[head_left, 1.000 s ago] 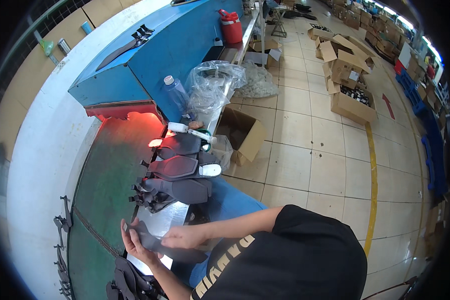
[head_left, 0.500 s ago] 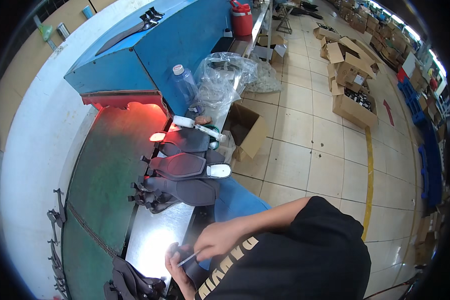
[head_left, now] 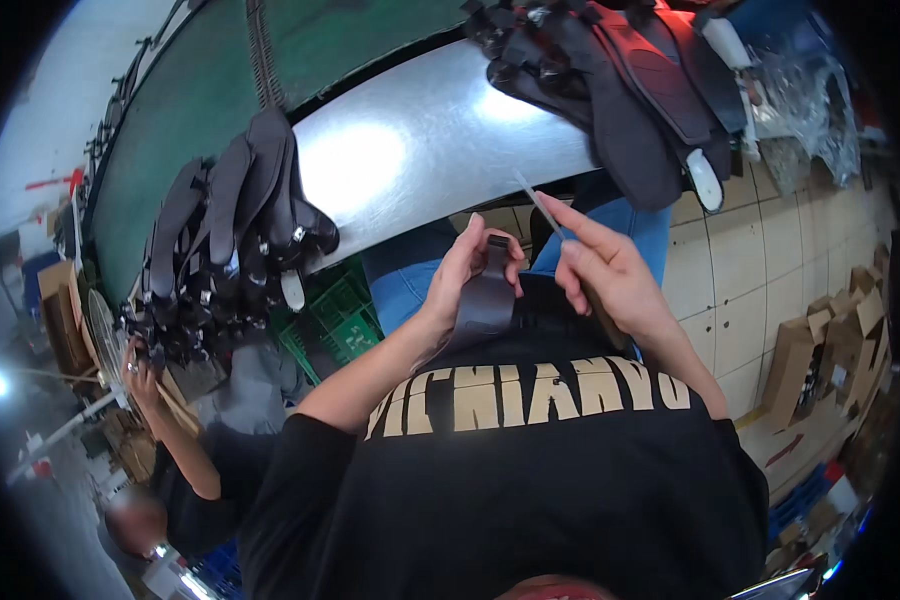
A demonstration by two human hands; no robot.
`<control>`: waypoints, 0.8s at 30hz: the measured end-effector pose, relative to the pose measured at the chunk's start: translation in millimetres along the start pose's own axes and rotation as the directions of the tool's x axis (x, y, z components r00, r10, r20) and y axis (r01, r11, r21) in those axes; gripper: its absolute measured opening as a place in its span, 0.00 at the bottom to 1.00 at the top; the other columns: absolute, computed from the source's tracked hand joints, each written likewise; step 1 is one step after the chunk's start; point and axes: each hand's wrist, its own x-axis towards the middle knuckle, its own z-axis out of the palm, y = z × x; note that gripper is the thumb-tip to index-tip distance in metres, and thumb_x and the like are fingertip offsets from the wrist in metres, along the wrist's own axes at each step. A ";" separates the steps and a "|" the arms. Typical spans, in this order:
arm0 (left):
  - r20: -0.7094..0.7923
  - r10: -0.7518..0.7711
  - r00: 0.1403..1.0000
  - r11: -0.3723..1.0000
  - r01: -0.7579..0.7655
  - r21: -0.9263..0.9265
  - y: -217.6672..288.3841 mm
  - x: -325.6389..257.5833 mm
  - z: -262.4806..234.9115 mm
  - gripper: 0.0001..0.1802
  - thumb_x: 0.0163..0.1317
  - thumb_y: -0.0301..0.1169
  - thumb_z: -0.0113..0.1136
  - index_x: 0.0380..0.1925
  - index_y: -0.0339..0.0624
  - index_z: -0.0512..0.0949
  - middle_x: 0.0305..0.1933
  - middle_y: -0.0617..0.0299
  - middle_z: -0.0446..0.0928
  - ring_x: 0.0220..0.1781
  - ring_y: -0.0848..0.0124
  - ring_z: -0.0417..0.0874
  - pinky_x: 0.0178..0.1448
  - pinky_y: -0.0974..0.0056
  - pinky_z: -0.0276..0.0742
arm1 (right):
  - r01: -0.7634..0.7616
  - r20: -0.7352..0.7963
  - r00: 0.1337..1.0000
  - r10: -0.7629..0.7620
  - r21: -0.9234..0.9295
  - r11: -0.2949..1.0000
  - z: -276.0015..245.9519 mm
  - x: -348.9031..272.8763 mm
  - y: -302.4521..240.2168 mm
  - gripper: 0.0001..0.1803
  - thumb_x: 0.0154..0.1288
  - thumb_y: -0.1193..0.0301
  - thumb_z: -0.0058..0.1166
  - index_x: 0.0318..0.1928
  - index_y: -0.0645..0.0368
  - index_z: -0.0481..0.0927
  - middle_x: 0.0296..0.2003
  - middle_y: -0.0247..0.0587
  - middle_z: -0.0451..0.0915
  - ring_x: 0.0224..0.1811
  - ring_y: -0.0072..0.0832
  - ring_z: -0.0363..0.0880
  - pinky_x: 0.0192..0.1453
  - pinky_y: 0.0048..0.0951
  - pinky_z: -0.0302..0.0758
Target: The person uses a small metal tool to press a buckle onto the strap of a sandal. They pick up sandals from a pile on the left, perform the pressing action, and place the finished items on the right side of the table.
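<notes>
Workshop floor with pale tiles and cardboard boxes point(head_left: 820, 350) off to the right, and the main surface is a shiny metal table point(head_left: 420, 150) butted up against a green belt point(head_left: 200, 110). There's a heap of dark shoe uppers point(head_left: 630, 90) at the far end of the table and another bunch point(head_left: 220, 250) hanging over its left edge, with a co-worker's hand point(head_left: 140, 365) reaching up under that bunch. The thing in hand is a dark leather-like strap piece point(head_left: 485, 300), held close to the chest just below the table edge. The left hand point(head_left: 465, 280) is curled around it, thumb and fingers pinching the top edge. The right hand point(head_left: 605, 275) has its fingers pressed together on a thin pale stick point(head_left: 540, 205), tip pointing up toward the table. The piece looks light and floppy to me, bends over the fingers, smooth face so maybe a bit slippery. I'd grip it near the top edge like it's held now, and support the back with the palm so it doesn't fold.
</notes>
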 end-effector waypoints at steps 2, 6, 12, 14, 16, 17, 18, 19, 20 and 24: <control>-0.041 -0.078 0.996 0.997 0.079 0.021 -3.2 -0.5 -4.9 0.43 0.68 0.67 0.26 0.40 0.37 0.78 0.23 0.61 0.73 0.28 0.69 0.78 0.38 0.68 0.75 | -0.067 0.097 0.993 0.073 -0.066 0.996 6.7 2.1 2.2 0.31 0.73 0.75 0.39 0.74 0.44 0.54 0.20 0.28 0.69 0.20 0.13 0.66 0.26 0.16 0.68; -0.128 -0.049 0.991 0.998 0.054 0.037 3.1 -0.4 -4.9 0.57 0.61 0.75 0.15 0.45 0.34 0.80 0.19 0.62 0.73 0.26 0.71 0.77 0.34 0.69 0.72 | -0.113 0.204 0.966 0.157 -0.211 0.971 14.7 11.8 5.1 0.36 0.72 0.76 0.40 0.76 0.42 0.46 0.22 0.31 0.73 0.19 0.13 0.68 0.22 0.16 0.66; -0.155 -0.008 0.988 1.000 0.007 -0.007 2.7 1.8 -8.2 0.63 0.49 0.83 0.17 0.43 0.33 0.78 0.22 0.59 0.73 0.20 0.66 0.77 0.29 0.66 0.74 | -0.109 0.180 0.973 0.142 -0.181 0.977 23.1 22.1 13.2 0.36 0.71 0.77 0.42 0.75 0.42 0.49 0.20 0.30 0.73 0.16 0.12 0.65 0.19 0.14 0.63; -0.265 -0.051 0.963 0.998 0.036 -0.060 7.3 1.4 1.5 0.63 0.50 0.83 0.13 0.38 0.33 0.80 0.22 0.61 0.75 0.24 0.70 0.74 0.32 0.69 0.69 | -0.120 0.208 0.965 0.160 -0.189 0.974 21.0 22.3 15.1 0.36 0.71 0.77 0.42 0.75 0.43 0.49 0.20 0.29 0.73 0.16 0.11 0.64 0.19 0.14 0.63; -0.317 -0.044 0.947 0.998 0.030 -0.050 5.7 3.7 -0.6 0.63 0.50 0.82 0.10 0.34 0.34 0.81 0.23 0.62 0.76 0.26 0.73 0.73 0.33 0.71 0.67 | -0.142 0.205 0.963 0.177 -0.176 0.974 22.4 23.5 14.3 0.35 0.71 0.77 0.42 0.75 0.43 0.50 0.20 0.29 0.72 0.15 0.11 0.64 0.19 0.14 0.62; -0.316 -0.014 0.948 1.000 0.011 -0.012 0.7 7.8 -8.4 0.63 0.51 0.82 0.10 0.32 0.34 0.81 0.23 0.62 0.76 0.26 0.73 0.74 0.33 0.71 0.67 | -0.152 0.205 0.961 0.186 -0.169 0.974 23.1 24.1 13.8 0.34 0.72 0.77 0.42 0.75 0.43 0.51 0.20 0.29 0.72 0.15 0.11 0.63 0.19 0.14 0.62; -0.315 0.016 0.949 1.000 -0.009 0.025 -1.7 9.7 -13.0 0.63 0.51 0.82 0.10 0.31 0.34 0.80 0.24 0.62 0.76 0.26 0.73 0.74 0.33 0.71 0.67 | -0.163 0.213 0.959 0.185 -0.116 0.980 22.1 24.9 15.5 0.34 0.72 0.77 0.43 0.74 0.43 0.52 0.20 0.28 0.72 0.15 0.11 0.63 0.19 0.13 0.62; -0.288 0.036 0.957 0.998 -0.021 0.054 -1.0 8.3 -13.6 0.62 0.51 0.82 0.10 0.30 0.34 0.80 0.24 0.62 0.77 0.26 0.73 0.74 0.32 0.71 0.67 | -0.175 0.219 0.958 0.183 -0.060 0.983 20.0 25.7 20.1 0.33 0.72 0.76 0.43 0.74 0.43 0.54 0.20 0.28 0.71 0.15 0.11 0.63 0.19 0.13 0.62; -0.261 0.054 0.964 0.996 -0.034 0.083 0.5 5.9 -13.1 0.62 0.51 0.82 0.11 0.30 0.34 0.80 0.24 0.63 0.77 0.27 0.74 0.74 0.32 0.71 0.68 | -0.186 0.224 0.957 0.182 -0.003 0.983 19.0 26.3 23.0 0.32 0.72 0.76 0.44 0.74 0.42 0.55 0.20 0.27 0.71 0.16 0.10 0.63 0.19 0.13 0.62; -0.234 0.049 0.971 0.994 -0.026 0.102 8.0 -2.3 -2.3 0.61 0.53 0.81 0.13 0.31 0.33 0.81 0.26 0.62 0.78 0.27 0.74 0.75 0.32 0.72 0.68 | -0.187 0.160 0.972 0.173 0.080 0.979 24.2 26.4 29.7 0.31 0.72 0.74 0.47 0.73 0.44 0.58 0.22 0.26 0.69 0.21 0.10 0.63 0.20 0.12 0.62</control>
